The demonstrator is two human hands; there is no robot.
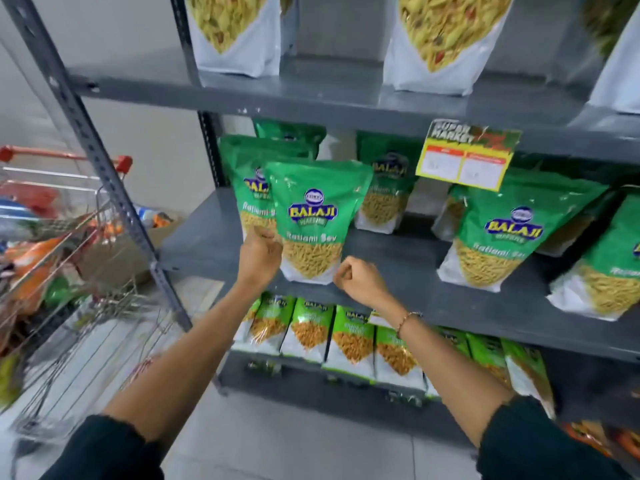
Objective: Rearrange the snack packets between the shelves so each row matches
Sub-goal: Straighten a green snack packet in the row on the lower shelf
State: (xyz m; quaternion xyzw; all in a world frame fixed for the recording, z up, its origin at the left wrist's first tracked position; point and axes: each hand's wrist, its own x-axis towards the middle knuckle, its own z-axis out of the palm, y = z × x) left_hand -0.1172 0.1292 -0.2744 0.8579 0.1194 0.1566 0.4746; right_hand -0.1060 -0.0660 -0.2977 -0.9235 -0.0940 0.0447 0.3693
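Observation:
A green and white Ratlami Sev packet stands upright at the front of the grey middle shelf. My left hand grips its lower left edge. My right hand is a closed fist at the packet's lower right corner, just off it, holding nothing I can see. More of the same green packets stand behind and to the right. White packets of yellow snack mix fill the top shelf. Smaller green packets line the bottom shelf.
A yellow price tag hangs from the upper shelf edge. A wire shopping trolley holding assorted packets stands at the left, beside the rack's grey upright. A cardboard box sits on the floor behind it.

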